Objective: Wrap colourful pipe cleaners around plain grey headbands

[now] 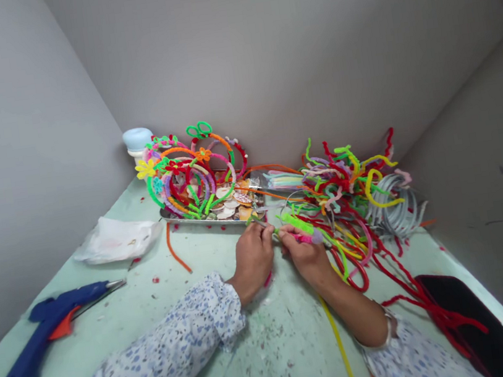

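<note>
Near the tray's front edge, both hands work close together above the table. My left hand (254, 253) is closed in a pinch on a thin green pipe cleaner, whose tip shows above the fingers. A bit of pink sticks out beneath this hand. My right hand (305, 256) pinches the same green strand from the other side. Over its fingers lies a fuzzy pipe-cleaner piece (297, 224), bright green with pink and purple at its end. A thin grey arc rises just behind it. My fingers hide how these parts join.
Behind stands a metal tray (200, 220) with decorated headbands (185, 179) and shell-like pieces. Loose pipe cleaners (340, 188) and bare headbands (397, 208) are heaped right. A blue glue gun (51, 329) and white plastic bag (116, 239) lie left; a black phone (476, 319) lies right.
</note>
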